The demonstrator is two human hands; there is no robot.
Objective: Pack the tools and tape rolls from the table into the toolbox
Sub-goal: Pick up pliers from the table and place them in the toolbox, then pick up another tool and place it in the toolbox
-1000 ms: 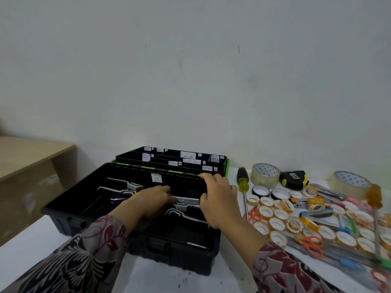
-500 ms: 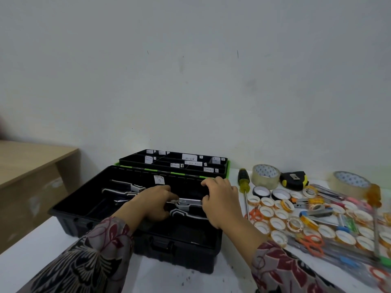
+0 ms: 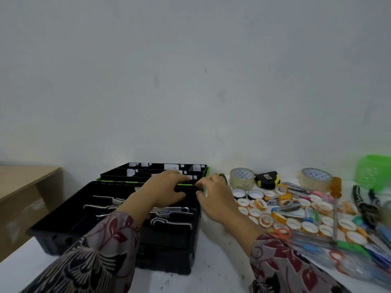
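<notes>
Head view: a white table (image 3: 222, 271) stands against a plain pale wall (image 3: 190, 81), with a wooden unit (image 3: 25, 178) at far left and a green basket (image 3: 374, 174) at far right. The open black toolbox (image 3: 53, 225) sits on the left part of the table, pliers (image 3: 169, 218) lying inside it. A labelled compartment tray (image 3: 152, 172) lies just beyond its far rim. The left hand (image 3: 167, 187) grips that far rim, fingers curled over it and thumb on the near side. The right hand (image 3: 215, 197) is at the toolbox's far right corner with fingers bent; whether it pinches anything I cannot tell. Right of the toolbox the table carries two large clear tape rolls (image 3: 241, 178), a tape measure (image 3: 266, 179), many small tape rolls (image 3: 309, 226), orange scissors (image 3: 281, 232) and an amber-handled screwdriver (image 3: 335, 187).
</notes>
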